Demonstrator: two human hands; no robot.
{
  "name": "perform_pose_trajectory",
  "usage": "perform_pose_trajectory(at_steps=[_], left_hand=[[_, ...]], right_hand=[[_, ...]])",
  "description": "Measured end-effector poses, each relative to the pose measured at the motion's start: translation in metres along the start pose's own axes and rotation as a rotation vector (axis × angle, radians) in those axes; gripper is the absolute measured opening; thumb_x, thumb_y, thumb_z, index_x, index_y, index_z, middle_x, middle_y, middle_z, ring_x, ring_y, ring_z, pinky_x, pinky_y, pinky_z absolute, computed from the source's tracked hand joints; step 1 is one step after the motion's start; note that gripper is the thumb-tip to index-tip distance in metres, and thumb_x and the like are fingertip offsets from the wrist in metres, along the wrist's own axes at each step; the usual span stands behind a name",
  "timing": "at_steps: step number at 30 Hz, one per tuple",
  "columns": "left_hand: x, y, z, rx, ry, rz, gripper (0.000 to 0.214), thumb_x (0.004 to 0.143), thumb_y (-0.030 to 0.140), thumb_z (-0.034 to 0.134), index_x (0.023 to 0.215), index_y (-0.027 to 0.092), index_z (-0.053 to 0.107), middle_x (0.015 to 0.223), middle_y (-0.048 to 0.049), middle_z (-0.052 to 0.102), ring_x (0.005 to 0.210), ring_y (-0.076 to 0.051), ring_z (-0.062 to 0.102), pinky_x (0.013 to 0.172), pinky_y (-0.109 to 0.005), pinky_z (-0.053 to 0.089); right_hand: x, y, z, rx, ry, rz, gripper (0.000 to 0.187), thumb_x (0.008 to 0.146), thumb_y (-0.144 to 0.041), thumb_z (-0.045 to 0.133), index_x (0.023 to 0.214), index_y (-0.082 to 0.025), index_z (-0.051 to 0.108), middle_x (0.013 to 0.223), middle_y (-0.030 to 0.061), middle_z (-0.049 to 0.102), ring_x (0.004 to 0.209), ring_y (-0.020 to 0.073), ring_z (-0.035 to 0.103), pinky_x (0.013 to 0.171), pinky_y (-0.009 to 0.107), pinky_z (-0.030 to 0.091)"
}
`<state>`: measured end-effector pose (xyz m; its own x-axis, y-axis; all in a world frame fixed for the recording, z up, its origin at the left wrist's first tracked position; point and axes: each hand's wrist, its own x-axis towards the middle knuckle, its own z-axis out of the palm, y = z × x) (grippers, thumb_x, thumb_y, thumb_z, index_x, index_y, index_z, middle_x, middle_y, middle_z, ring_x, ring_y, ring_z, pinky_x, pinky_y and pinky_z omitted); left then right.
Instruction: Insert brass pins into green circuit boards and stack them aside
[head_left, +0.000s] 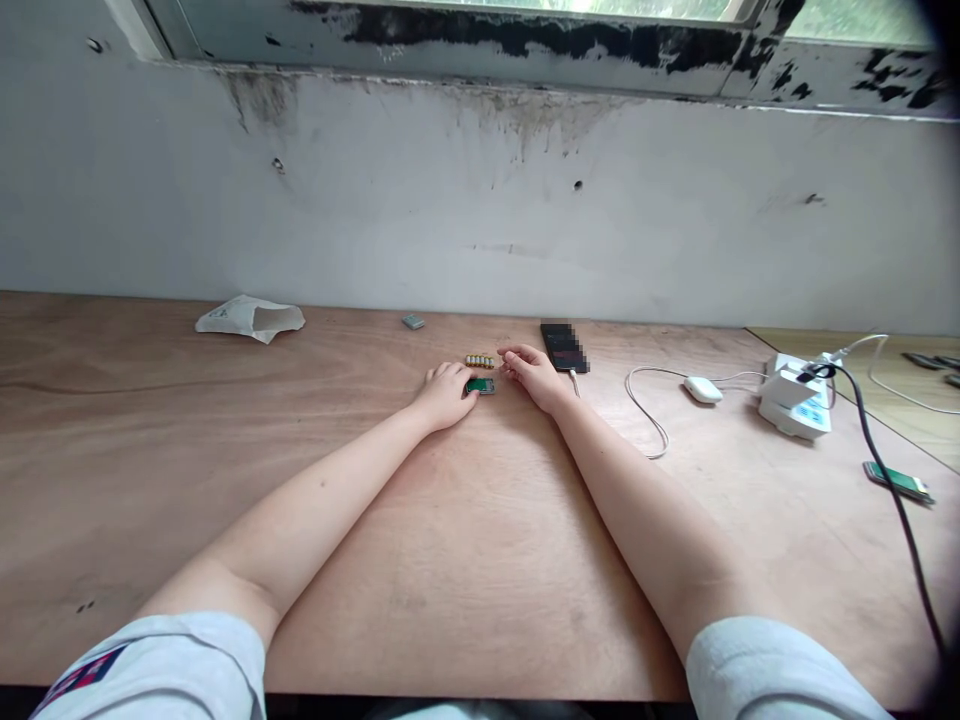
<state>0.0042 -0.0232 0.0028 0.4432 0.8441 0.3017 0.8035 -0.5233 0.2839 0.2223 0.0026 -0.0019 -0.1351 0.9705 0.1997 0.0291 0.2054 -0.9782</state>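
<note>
Both my arms stretch forward across a plywood table [480,560]. My left hand [444,393] rests on the table with fingers curled, its fingertips touching a small green object [481,385]. Just beyond that lies a short row of small yellowish pieces [479,361]. My right hand [531,371] lies to the right of them, fingers drawn together and pointing left toward the row; whether it pinches anything is too small to see.
A dark phone [564,347] with a cable lies beyond my right hand. Further right are a white puck [703,389], a white power strip [795,400], a black cable [892,490] and a green stick [898,483]. A crumpled white bag [250,318] and a small grey piece [412,321] sit near the wall.
</note>
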Motion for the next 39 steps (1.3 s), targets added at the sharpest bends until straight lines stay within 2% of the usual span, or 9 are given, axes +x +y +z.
perform_pose_trajectory(at_steps=[3,7,11,13,17,20,30,35,39], left_hand=[[-0.001,0.0,0.0,0.013,0.009,-0.003,0.025,0.093,0.036,0.058,0.113,0.023,0.066,0.12,-0.0084,0.067,0.12,-0.031,0.055,0.099,-0.047,0.044],[-0.001,0.0,0.001,0.022,0.011,-0.005,0.024,0.093,0.035,0.058,0.112,0.023,0.065,0.121,-0.0085,0.066,0.12,-0.03,0.055,0.098,-0.047,0.044],[-0.001,0.001,0.001,0.033,0.003,-0.01,0.023,0.093,0.035,0.057,0.112,0.023,0.065,0.122,-0.0085,0.066,0.121,-0.03,0.055,0.098,-0.046,0.044],[-0.001,0.001,0.001,0.035,-0.002,-0.01,0.025,0.093,0.035,0.057,0.114,0.024,0.065,0.123,-0.0087,0.065,0.121,-0.03,0.054,0.098,-0.046,0.043],[-0.002,0.001,0.001,0.026,-0.011,-0.004,0.031,0.094,0.035,0.056,0.123,0.026,0.063,0.124,-0.0085,0.065,0.122,-0.03,0.053,0.101,-0.047,0.041],[-0.002,0.002,-0.001,0.019,-0.025,-0.012,0.034,0.094,0.034,0.055,0.127,0.028,0.062,0.126,-0.0082,0.064,0.124,-0.03,0.052,0.103,-0.047,0.04],[-0.003,0.003,-0.003,0.013,-0.021,-0.006,0.034,0.095,0.034,0.054,0.127,0.029,0.063,0.125,-0.0082,0.064,0.123,-0.031,0.053,0.101,-0.048,0.04],[-0.003,0.004,-0.005,0.006,-0.031,-0.01,0.032,0.095,0.034,0.053,0.125,0.027,0.063,0.125,-0.0085,0.064,0.123,-0.031,0.053,0.102,-0.048,0.04],[-0.004,0.004,-0.004,0.008,-0.028,-0.012,0.031,0.095,0.036,0.053,0.123,0.026,0.063,0.126,-0.0089,0.064,0.122,-0.031,0.053,0.102,-0.048,0.04]], right_hand=[[0.0,-0.001,0.001,0.263,-0.047,0.139,0.04,0.081,-0.055,0.073,0.098,-0.019,0.068,0.084,0.0031,0.067,0.071,0.013,0.062,0.064,0.025,0.05],[0.002,-0.003,0.004,0.314,-0.008,0.227,0.036,0.078,-0.049,0.078,0.09,-0.018,0.064,0.08,0.0032,0.066,0.06,0.0099,0.055,0.057,0.024,0.048],[0.001,-0.003,0.008,0.131,0.019,0.192,0.033,0.079,-0.048,0.076,0.09,-0.02,0.062,0.073,0.001,0.064,0.057,0.0114,0.054,0.054,0.024,0.044],[0.0,-0.003,0.011,-0.022,0.039,0.102,0.031,0.082,-0.049,0.07,0.091,-0.02,0.063,0.071,0.0007,0.064,0.058,0.0129,0.055,0.055,0.025,0.044],[-0.005,-0.003,0.019,-0.377,0.045,-0.162,0.02,0.088,-0.038,0.062,0.094,-0.019,0.067,0.091,0.0048,0.071,0.079,0.0176,0.063,0.072,0.03,0.049],[-0.008,-0.003,0.024,-0.549,-0.004,-0.254,0.016,0.09,-0.03,0.056,0.094,-0.02,0.067,0.093,0.0049,0.072,0.082,0.0186,0.063,0.077,0.031,0.048],[-0.009,-0.008,0.026,-0.736,-0.054,-0.272,0.018,0.096,-0.024,0.053,0.096,-0.021,0.07,0.098,0.0065,0.071,0.093,0.0211,0.062,0.087,0.033,0.047],[-0.011,-0.008,0.026,-0.934,-0.063,-0.34,0.026,0.099,-0.029,0.05,0.1,-0.022,0.075,0.116,0.011,0.066,0.111,0.0262,0.053,0.101,0.041,0.04],[-0.011,-0.005,0.025,-0.979,-0.028,-0.306,0.027,0.099,-0.032,0.051,0.102,-0.025,0.077,0.125,0.0093,0.064,0.12,0.0296,0.047,0.103,0.047,0.036]])
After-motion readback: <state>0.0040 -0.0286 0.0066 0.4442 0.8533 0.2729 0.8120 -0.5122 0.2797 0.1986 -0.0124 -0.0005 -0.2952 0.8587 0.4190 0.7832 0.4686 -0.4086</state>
